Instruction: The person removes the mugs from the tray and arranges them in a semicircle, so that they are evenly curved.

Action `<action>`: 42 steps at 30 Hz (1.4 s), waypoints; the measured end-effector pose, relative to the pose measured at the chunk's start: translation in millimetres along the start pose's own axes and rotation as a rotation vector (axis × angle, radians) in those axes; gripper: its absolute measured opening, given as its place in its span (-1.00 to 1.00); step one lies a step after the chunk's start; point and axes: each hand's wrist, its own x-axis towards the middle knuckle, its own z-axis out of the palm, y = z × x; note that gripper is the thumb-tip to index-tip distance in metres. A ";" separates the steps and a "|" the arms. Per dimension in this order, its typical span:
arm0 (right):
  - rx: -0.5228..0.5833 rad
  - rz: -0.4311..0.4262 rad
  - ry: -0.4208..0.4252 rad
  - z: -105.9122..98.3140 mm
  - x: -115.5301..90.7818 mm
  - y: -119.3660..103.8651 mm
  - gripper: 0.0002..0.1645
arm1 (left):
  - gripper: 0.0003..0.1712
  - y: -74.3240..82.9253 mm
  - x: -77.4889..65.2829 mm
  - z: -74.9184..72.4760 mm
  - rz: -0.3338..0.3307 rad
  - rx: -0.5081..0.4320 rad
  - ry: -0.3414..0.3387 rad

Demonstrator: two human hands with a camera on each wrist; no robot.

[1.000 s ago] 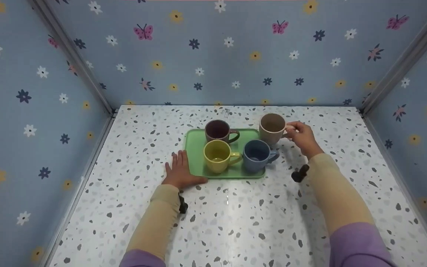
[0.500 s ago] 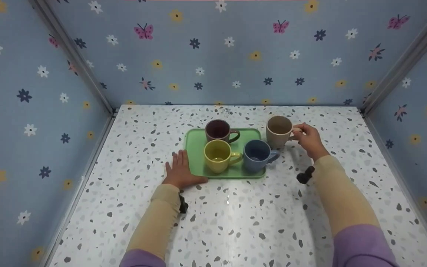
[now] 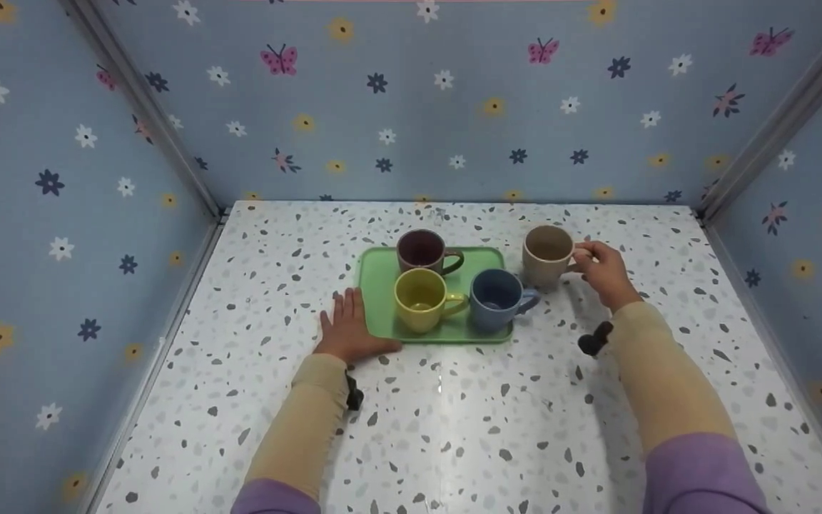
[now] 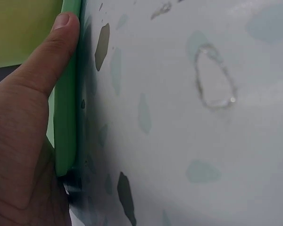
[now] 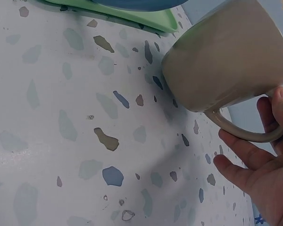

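My right hand (image 3: pixel 607 275) holds a beige mug (image 3: pixel 546 255) by its handle, just right of the green tray (image 3: pixel 379 307). In the right wrist view the beige mug (image 5: pixel 226 56) hangs close over the tabletop, fingers and thumb at the handle (image 5: pixel 247 135). Spread at the tray's front left corner, my left hand (image 3: pixel 349 330) rests with straight fingers along its edge. Its thumb (image 4: pixel 47 54) lies against the tray's rim in the left wrist view. On the tray stand a yellow mug (image 3: pixel 419 301), a blue mug (image 3: pixel 494 300) and a maroon mug (image 3: pixel 420 251).
The speckled white table (image 3: pixel 482 428) reaches back to a blue wall (image 3: pixel 418 171) with flowers and butterflies. Side walls with grey frame strips (image 3: pixel 760 128) close it in at left and right. The blue mug's handle sticks out past the tray's right edge.
My right hand has carried the beige mug rightward and slightly nearer, from over the tray's back right corner to beside the tray. The left hand and the other mugs stay put.
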 end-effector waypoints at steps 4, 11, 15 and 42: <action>0.023 0.016 -0.002 -1.6 0.5 3.6 -0.52 | 0.71 -0.1 0.7 0.7 0.008 -0.003 0.007; 0.037 0.045 0.001 -4.5 2.0 8.2 -0.52 | 0.72 -1.2 2.6 1.5 0.008 0.011 0.005; 0.051 0.077 0.001 -5.3 3.6 9.1 -0.54 | 0.73 -3.0 4.4 1.3 0.007 0.007 0.001; 0.030 0.119 0.051 -6.5 9.4 16.4 -0.52 | 0.74 -2.8 1.7 2.8 0.010 -0.019 -0.003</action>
